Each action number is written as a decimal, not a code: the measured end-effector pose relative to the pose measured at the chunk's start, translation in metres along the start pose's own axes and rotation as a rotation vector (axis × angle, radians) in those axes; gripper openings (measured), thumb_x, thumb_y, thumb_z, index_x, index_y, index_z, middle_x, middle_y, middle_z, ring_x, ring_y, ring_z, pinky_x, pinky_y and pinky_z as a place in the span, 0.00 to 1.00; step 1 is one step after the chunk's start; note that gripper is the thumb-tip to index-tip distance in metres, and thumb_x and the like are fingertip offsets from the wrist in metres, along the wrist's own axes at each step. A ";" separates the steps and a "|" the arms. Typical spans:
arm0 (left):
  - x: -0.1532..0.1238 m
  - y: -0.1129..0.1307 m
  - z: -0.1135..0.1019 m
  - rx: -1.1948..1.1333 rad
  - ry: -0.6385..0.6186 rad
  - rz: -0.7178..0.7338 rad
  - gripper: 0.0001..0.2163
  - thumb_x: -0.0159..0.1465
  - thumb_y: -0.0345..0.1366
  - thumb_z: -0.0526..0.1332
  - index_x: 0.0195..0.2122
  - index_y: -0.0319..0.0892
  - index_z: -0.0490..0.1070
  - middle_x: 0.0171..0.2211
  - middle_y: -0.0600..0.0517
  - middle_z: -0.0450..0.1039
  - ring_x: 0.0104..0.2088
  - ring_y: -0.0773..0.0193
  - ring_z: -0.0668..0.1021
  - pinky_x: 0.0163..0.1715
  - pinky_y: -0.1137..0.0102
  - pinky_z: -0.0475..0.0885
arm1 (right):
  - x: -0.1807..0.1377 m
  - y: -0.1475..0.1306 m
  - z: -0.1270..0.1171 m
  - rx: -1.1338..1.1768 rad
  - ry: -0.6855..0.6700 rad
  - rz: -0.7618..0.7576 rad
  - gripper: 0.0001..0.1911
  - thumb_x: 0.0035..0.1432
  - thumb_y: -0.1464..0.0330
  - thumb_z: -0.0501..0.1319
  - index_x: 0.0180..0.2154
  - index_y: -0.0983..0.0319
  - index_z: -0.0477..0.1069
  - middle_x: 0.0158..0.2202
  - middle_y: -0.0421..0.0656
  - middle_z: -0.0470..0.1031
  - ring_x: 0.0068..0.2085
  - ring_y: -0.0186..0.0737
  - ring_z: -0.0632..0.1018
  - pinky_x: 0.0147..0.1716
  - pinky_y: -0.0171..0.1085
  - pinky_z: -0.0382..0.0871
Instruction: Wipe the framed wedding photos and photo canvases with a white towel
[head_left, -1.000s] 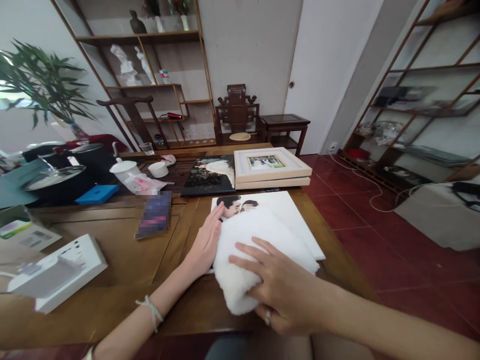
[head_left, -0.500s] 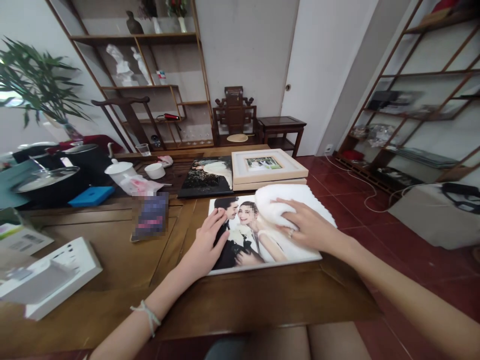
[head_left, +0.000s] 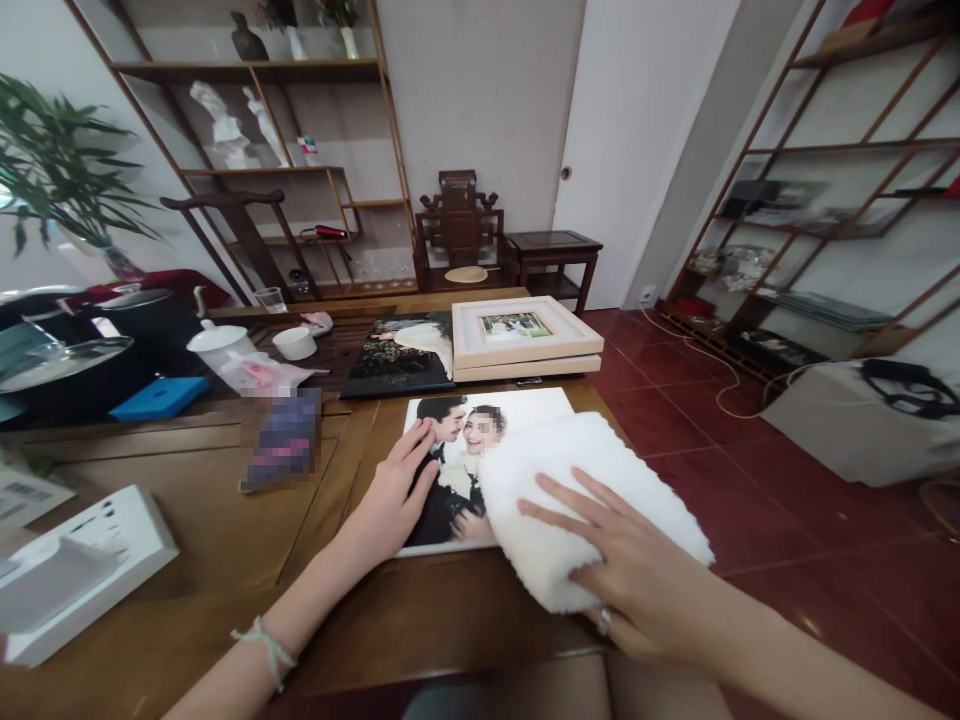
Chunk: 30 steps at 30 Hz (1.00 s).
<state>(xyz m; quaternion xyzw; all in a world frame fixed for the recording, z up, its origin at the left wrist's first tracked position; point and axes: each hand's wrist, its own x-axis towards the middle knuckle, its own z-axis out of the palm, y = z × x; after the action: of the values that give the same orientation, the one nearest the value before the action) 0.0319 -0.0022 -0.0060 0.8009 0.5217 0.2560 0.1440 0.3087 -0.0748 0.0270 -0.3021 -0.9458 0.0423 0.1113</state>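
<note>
A photo panel (head_left: 461,500) with a wedding portrait of two people lies on the wooden table. My left hand (head_left: 394,485) rests flat on its left side, fingers stretched out and holding nothing. My right hand (head_left: 622,560) has hold of a fluffy white towel (head_left: 555,455), its fingers spread across the top of the cloth and the thumb side partly hidden. The towel covers the right part of the panel and hangs past its near right edge.
Behind the panel lie a dark photo board (head_left: 394,360) and stacked light frames (head_left: 529,350). A pixelated dark item (head_left: 281,440), a blue box (head_left: 159,398), a white teapot (head_left: 221,345) and a white device (head_left: 90,570) stand left. The wooden table (head_left: 420,630) ends at the right.
My right hand has drawn the towel toward me, from the panel's upper right to its lower right edge. My left hand keeps its place on the panel. The view has shifted slightly.
</note>
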 end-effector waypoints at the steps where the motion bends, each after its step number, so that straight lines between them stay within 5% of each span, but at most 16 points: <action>1: 0.000 0.000 0.000 0.006 -0.008 -0.003 0.22 0.66 0.40 0.45 0.59 0.36 0.58 0.63 0.43 0.54 0.63 0.56 0.56 0.60 0.55 0.54 | -0.001 0.001 -0.002 0.007 0.004 0.002 0.16 0.48 0.76 0.56 0.39 0.60 0.73 0.63 0.42 0.56 0.64 0.53 0.50 0.60 0.59 0.44; 8: 0.001 0.000 -0.002 0.044 -0.034 0.002 0.22 0.66 0.41 0.47 0.59 0.37 0.58 0.63 0.43 0.54 0.64 0.56 0.55 0.60 0.56 0.54 | 0.030 0.065 -0.004 -0.053 0.115 0.124 0.11 0.51 0.75 0.56 0.35 0.65 0.74 0.58 0.57 0.63 0.61 0.51 0.60 0.59 0.55 0.51; 15: 0.000 -0.001 -0.002 0.049 -0.018 0.018 0.21 0.66 0.40 0.47 0.60 0.41 0.58 0.63 0.44 0.54 0.63 0.55 0.56 0.59 0.55 0.57 | 0.058 0.108 0.006 -0.093 0.222 0.120 0.14 0.60 0.70 0.54 0.45 0.64 0.72 0.55 0.55 0.68 0.59 0.52 0.64 0.56 0.57 0.55; 20: -0.001 -0.001 -0.001 0.030 0.001 0.025 0.21 0.66 0.40 0.47 0.59 0.40 0.58 0.63 0.43 0.55 0.63 0.56 0.57 0.59 0.56 0.57 | 0.049 0.095 0.006 -0.119 0.195 0.100 0.12 0.53 0.75 0.56 0.38 0.65 0.74 0.52 0.57 0.70 0.60 0.54 0.62 0.57 0.59 0.53; 30: 0.000 0.002 -0.001 0.013 0.003 0.017 0.21 0.66 0.40 0.48 0.59 0.38 0.59 0.63 0.42 0.55 0.63 0.55 0.57 0.59 0.54 0.57 | 0.004 0.009 -0.004 0.035 -0.024 -0.069 0.14 0.47 0.74 0.57 0.38 0.60 0.74 0.62 0.44 0.59 0.63 0.54 0.53 0.60 0.60 0.44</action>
<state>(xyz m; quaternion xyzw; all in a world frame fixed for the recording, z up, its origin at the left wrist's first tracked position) 0.0325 -0.0033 -0.0047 0.8060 0.5166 0.2549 0.1358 0.3117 -0.0650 0.0299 -0.2668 -0.9561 0.0585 0.1064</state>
